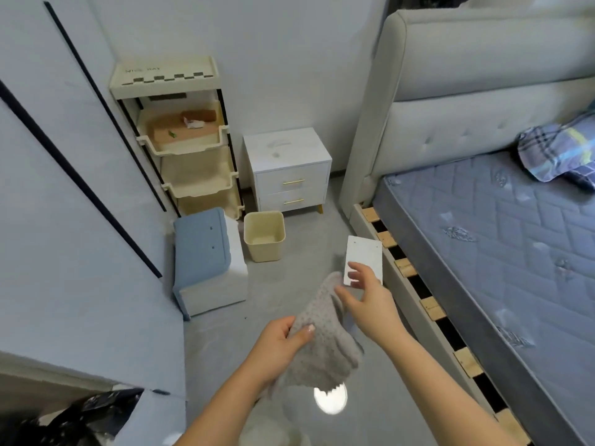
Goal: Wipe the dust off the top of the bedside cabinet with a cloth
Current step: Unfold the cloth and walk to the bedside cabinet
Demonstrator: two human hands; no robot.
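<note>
A grey knitted cloth (325, 342) hangs in front of me over the floor. My left hand (280, 342) grips its lower left part, thumb on top. My right hand (367, 297) is at the cloth's upper right edge with fingers spread, touching or just beside it. The white bedside cabinet (286, 152) with two drawers and gold handles stands against the far wall, well ahead of both hands. Smudges mark its dusty top.
A cream shelf rack (180, 140) stands left of the cabinet. A cream bin (264, 235) and a blue-and-white stool (206, 262) sit in front. A white board (365, 262) leans by the bed frame (418, 284); the mattress (515, 252) fills the right.
</note>
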